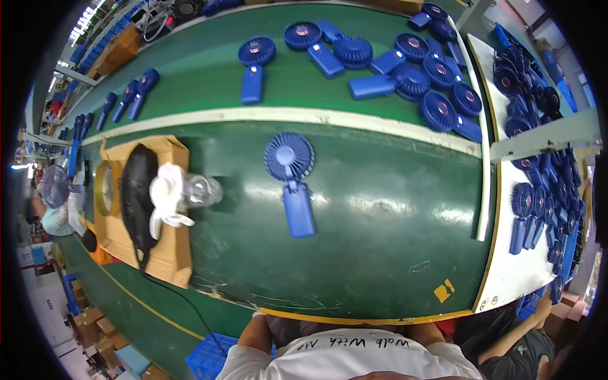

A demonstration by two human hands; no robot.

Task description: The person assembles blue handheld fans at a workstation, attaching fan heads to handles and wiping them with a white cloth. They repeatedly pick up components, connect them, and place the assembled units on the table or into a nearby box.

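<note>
Neither of my hands shows. My left arm (pixel 255 332) and right arm (pixel 425 334) reach down to the table's front edge, where the hands are hidden. On the green table (pixel 380 253) in front of me lies a blue handheld fan (pixel 297 209), its round head away from me and its handle toward me. Nothing touches it. Left of the fan, a white plastic piece with a clear, bottle-like part (pixel 202 190) lies at the edge of an open cardboard box (pixel 174 259). A long black item (pixel 138 196) and a yellowish tape roll (pixel 101 190) are in the box.
Beyond a white rail (pixel 285 114), several blue fans (pixel 258 50) lie on a green belt (pixel 190 82). More fans (pixel 522 199) crowd a white board (pixel 506 278) at the right. A co-worker's arm (pixel 516 332) shows at lower right. A blue crate (pixel 206 360) stands below the table.
</note>
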